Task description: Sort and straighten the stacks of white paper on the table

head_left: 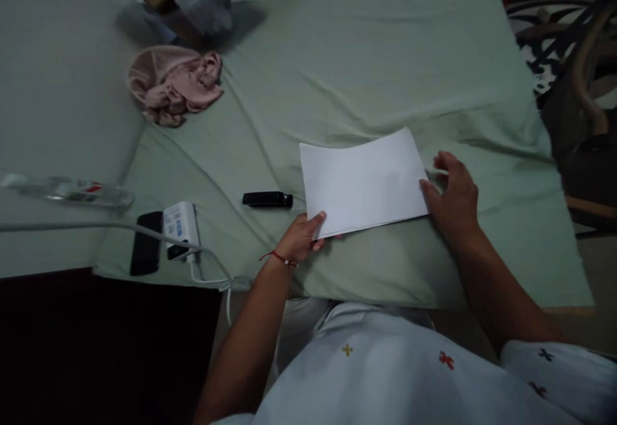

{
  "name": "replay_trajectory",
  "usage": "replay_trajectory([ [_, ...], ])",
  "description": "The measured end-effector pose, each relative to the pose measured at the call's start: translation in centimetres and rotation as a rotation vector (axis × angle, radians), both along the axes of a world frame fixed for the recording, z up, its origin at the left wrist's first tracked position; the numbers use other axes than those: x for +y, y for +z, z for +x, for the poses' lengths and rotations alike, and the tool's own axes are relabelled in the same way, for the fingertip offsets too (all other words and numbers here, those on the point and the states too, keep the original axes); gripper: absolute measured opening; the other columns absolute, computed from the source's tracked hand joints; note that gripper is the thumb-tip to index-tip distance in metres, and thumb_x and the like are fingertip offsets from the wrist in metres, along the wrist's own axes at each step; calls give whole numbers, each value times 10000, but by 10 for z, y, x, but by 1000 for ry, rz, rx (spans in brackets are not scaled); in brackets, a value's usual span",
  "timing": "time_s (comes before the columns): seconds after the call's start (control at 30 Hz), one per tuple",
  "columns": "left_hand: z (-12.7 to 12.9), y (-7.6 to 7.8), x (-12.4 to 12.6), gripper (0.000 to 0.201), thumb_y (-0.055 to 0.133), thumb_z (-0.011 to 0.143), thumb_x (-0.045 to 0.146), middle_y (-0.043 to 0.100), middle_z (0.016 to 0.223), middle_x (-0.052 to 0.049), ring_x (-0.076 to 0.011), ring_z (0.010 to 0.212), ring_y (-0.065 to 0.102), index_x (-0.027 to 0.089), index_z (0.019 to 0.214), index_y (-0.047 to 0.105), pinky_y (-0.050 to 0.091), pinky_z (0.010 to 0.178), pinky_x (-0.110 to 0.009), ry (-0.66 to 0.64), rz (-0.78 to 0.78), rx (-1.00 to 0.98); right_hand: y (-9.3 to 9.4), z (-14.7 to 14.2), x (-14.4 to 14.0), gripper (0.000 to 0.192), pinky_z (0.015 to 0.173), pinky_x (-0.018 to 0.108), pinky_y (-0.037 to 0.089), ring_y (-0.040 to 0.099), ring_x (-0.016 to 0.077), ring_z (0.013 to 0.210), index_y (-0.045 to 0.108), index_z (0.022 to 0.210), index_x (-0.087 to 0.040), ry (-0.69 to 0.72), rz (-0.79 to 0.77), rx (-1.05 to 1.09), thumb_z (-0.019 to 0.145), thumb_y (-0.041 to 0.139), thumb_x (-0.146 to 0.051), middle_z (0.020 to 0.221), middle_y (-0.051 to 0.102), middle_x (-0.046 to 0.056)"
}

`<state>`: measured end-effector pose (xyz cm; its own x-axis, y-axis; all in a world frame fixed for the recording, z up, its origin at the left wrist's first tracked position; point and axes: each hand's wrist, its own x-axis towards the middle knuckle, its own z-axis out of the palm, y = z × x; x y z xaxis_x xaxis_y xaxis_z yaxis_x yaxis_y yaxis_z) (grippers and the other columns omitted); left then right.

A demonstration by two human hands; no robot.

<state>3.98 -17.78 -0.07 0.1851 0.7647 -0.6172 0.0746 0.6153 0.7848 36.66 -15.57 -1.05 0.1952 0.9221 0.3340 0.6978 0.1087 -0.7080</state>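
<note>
White sheets of paper (364,184), seemingly a thin stack, are in front of me, with the far edge bowed. My left hand (301,237) pinches the near left corner, thumb on top and fingers underneath. At the right edge is my right hand (456,197), its thumb at the paper's side and its fingers apart and curved away from it. A small black stapler (267,199) lies on the green cloth, left of the paper and just beyond my left hand.
Green cloth (409,45) covers the table, with wrinkles. A crumpled pink cloth (180,84) lies far left. Nearer are a dark phone (146,245), a white power strip (180,222) with cables, and a clear plastic bottle (87,191). A patterned metal chair (554,39) stands to the right.
</note>
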Motion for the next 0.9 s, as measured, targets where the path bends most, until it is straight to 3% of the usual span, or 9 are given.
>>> replay_trajectory([
  [0.07, 0, 2, 2, 514, 744, 768, 614, 701, 607, -82, -65, 329, 383, 123, 856, 624, 212, 321, -215, 7, -10, 2, 4, -12, -5, 435, 1074, 597, 495, 585, 344, 1286, 601, 1331, -239, 62, 156, -119, 906, 667, -308, 1354, 643, 158],
  [0.1, 0, 2, 3, 502, 745, 770, 603, 703, 608, -83, -64, 333, 384, 122, 854, 626, 216, 325, -215, 10, -12, 2, 6, -21, -8, 366, 1091, 590, 482, 600, 332, 1259, 628, 1291, -232, 163, 204, -137, 929, 650, -284, 1319, 666, 152],
  [0.2, 1, 3, 5, 498, 745, 772, 599, 704, 613, -89, -67, 345, 396, 116, 835, 640, 219, 330, -216, 3, -22, 8, 8, -52, -17, 178, 983, 488, 563, 649, 271, 1133, 701, 1120, -233, 598, 167, -108, 977, 597, -223, 1248, 710, 115],
  [0.3, 2, 4, 5, 534, 764, 749, 624, 694, 612, -80, -68, 358, 402, 107, 830, 661, 220, 327, -215, -2, -20, 0, 3, -80, -19, 165, 927, 478, 588, 611, 290, 1155, 717, 1102, -203, 792, 117, -168, 973, 625, -249, 1283, 698, 136],
  [0.57, 2, 7, 7, 497, 814, 733, 580, 661, 576, -49, -69, 367, 400, 112, 816, 670, 211, 317, -209, 64, -54, 6, -7, -94, -6, 269, 1007, 560, 548, 521, 322, 1244, 696, 1197, -191, 884, 39, -176, 973, 636, -328, 1361, 643, 166],
  [0.9, 3, 7, 8, 445, 803, 781, 534, 649, 572, -46, -78, 381, 434, 109, 829, 682, 241, 324, -207, 101, -84, -24, -17, -91, -5, 404, 1102, 612, 458, 439, 361, 1397, 624, 1306, -173, 973, 117, -179, 904, 582, -167, 1487, 567, 186],
])
